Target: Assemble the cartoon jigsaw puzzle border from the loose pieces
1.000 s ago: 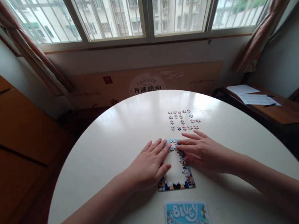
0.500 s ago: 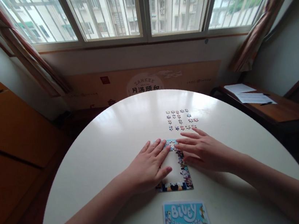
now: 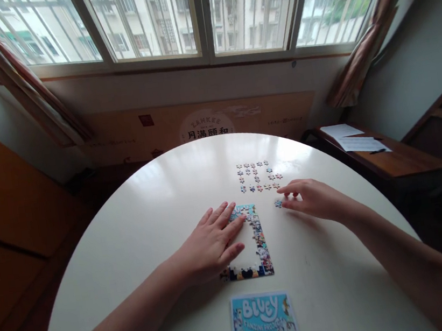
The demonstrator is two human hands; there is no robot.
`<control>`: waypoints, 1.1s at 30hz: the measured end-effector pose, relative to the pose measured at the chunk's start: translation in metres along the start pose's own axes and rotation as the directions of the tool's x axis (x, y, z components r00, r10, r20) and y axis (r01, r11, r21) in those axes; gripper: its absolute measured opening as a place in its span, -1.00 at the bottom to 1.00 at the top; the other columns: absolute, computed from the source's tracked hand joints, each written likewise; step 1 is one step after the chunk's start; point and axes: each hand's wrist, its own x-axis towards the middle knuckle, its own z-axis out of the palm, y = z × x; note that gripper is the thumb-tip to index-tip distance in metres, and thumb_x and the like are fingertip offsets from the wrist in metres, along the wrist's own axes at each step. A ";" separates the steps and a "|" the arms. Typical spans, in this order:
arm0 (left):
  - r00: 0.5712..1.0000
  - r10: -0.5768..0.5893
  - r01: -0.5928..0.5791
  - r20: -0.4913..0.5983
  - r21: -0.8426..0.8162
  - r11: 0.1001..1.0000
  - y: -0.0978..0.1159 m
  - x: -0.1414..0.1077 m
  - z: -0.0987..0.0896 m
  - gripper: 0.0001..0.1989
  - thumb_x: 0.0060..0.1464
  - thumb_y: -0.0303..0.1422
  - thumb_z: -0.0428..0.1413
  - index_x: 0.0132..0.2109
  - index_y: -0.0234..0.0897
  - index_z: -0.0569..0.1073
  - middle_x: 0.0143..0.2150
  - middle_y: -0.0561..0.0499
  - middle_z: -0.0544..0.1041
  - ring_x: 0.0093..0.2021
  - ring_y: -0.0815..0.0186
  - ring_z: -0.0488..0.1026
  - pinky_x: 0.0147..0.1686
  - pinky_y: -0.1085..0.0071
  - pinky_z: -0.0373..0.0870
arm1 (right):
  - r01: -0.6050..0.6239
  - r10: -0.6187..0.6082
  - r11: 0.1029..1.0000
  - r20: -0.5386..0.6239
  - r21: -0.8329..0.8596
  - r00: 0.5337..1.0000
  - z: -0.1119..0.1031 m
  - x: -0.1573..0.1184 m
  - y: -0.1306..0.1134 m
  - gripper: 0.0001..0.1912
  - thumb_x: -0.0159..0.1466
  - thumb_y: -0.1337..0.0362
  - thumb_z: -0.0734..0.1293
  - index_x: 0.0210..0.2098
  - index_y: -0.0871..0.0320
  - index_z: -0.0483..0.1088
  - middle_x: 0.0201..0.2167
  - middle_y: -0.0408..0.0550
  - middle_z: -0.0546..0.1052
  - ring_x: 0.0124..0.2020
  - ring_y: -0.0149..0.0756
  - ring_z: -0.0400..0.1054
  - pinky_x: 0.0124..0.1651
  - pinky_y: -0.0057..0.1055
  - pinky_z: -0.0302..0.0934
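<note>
My left hand lies flat over the left side of a partly assembled jigsaw puzzle, fingers spread. The puzzle's border shows along its top, right and bottom around a bare white middle. The left border is mostly hidden under that hand. To the right of the puzzle, my right hand has its fingers curled and its thumb at a small bluish puzzle piece, seemingly in a pinch. Beyond it, several loose puzzle pieces are laid out in rows.
A blue picture card reading "Bluey Fanzine Project" lies nearest me on the round white table. Off the table to the right, a brown wooden desk bears paper sheets and dark pens. A barred window and curtains are behind.
My right hand has moved off the puzzle's right edge to the right, its fingers curling from spread to a pinch at a piece. My left hand stays on the puzzle. The view has shifted slightly.
</note>
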 end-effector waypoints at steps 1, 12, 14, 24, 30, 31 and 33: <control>1.000 -0.002 0.002 -0.001 -0.003 1.000 0.000 0.000 0.000 -0.36 0.34 0.07 -0.17 0.43 -0.05 0.09 0.50 -0.12 -0.09 0.48 -0.05 -0.13 0.38 -0.06 -0.14 | -0.002 0.002 1.000 -0.008 -0.021 1.000 0.002 0.001 -0.001 -0.64 0.27 0.09 0.36 0.01 0.02 0.56 -0.07 0.00 0.60 -0.18 -0.16 0.50 -0.18 -0.24 0.38; 0.952 -0.132 0.087 -0.276 -0.170 0.982 -0.006 0.006 -0.002 -0.33 0.34 0.10 -0.32 0.40 -0.14 0.16 0.46 -0.17 0.10 0.44 0.03 0.03 0.35 -0.05 0.04 | -0.014 0.016 0.998 0.039 -0.067 0.999 0.003 0.011 -0.004 -0.84 0.20 0.15 0.39 -0.27 -0.05 0.62 -0.21 -0.09 0.61 -0.27 -0.20 0.48 -0.31 -0.32 0.28; 0.912 -0.173 0.106 -0.371 -0.196 0.975 -0.006 0.011 -0.010 -0.34 0.35 0.09 -0.31 0.36 -0.17 0.22 0.42 -0.17 0.19 0.41 0.02 0.09 0.32 -0.07 0.09 | -0.020 0.029 0.995 0.088 -0.102 0.996 -0.001 0.016 -0.008 -0.84 0.19 0.18 0.38 -0.27 -0.03 0.61 -0.25 -0.09 0.61 -0.28 -0.19 0.46 -0.32 -0.33 0.25; 0.698 -0.251 -0.035 -0.671 -0.381 0.924 0.011 0.032 -0.023 -0.65 0.39 -0.22 -0.12 0.11 -0.25 0.44 0.16 -0.12 0.48 0.22 0.19 0.35 0.20 0.12 0.32 | -0.080 0.083 0.997 0.313 -0.024 0.946 -0.013 0.033 -0.009 -0.92 0.07 0.30 0.39 -0.40 0.12 0.51 -0.36 -0.03 0.59 -0.41 -0.25 0.45 -0.43 -0.38 0.23; 0.693 -0.298 0.004 -0.656 -0.410 0.912 0.012 0.022 -0.011 -0.82 0.24 -0.41 0.06 -0.08 -0.21 0.53 -0.01 -0.04 0.58 0.09 0.19 0.44 0.14 0.10 0.38 | -0.154 0.064 0.953 0.322 0.260 0.944 -0.017 0.028 -0.013 -0.85 0.11 0.20 0.41 -0.36 0.15 0.49 -0.40 -0.05 0.59 -0.47 -0.36 0.42 -0.51 -0.46 0.26; 0.692 -0.300 0.001 -0.657 -0.415 0.910 0.012 0.022 -0.012 -0.84 0.22 -0.43 0.08 -0.12 -0.20 0.54 -0.04 -0.03 0.59 0.06 0.18 0.46 0.12 0.11 0.39 | -0.154 0.054 0.931 0.292 0.331 0.955 -0.017 0.027 -0.018 -0.82 0.11 0.18 0.43 -0.34 0.15 0.51 -0.39 -0.04 0.59 -0.46 -0.35 0.42 -0.51 -0.47 0.27; 0.696 -0.291 -0.007 -0.656 -0.411 0.912 0.013 0.021 -0.014 -0.85 0.17 -0.47 0.11 -0.18 -0.19 0.56 -0.10 -0.02 0.61 0.00 0.18 0.48 0.07 0.12 0.42 | -0.134 0.024 0.870 0.232 0.474 0.972 -0.016 0.028 -0.032 -0.78 0.12 0.15 0.44 -0.28 0.14 0.55 -0.39 -0.03 0.60 -0.42 -0.33 0.43 -0.49 -0.45 0.33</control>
